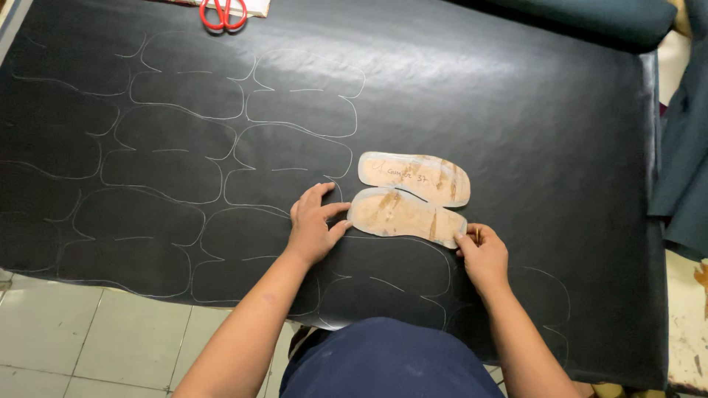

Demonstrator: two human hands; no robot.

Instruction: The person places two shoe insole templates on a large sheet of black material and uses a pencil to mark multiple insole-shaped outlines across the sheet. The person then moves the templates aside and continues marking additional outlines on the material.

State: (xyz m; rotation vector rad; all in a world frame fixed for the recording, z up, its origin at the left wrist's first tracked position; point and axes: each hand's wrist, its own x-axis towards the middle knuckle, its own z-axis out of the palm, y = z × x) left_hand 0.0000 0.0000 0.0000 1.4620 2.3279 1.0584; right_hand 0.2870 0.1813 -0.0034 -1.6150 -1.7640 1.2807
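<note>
Two tan cardboard sole-shaped templates lie side by side on a big black sheet (516,110). The nearer template (405,215) is touched at its left end by my left hand (316,225), fingers spread flat on the sheet. My right hand (481,250) pinches the right end of that template and holds a thin pen-like marker between the fingers. The farther template (417,178) lies untouched just beyond. Many white traced sole outlines (177,133) cover the left half of the sheet.
Red-handled scissors (223,13) lie at the far edge, top left. Dark green fabric (686,162) hangs at the right side. A pale tiled floor (88,339) shows below the sheet's near-left edge.
</note>
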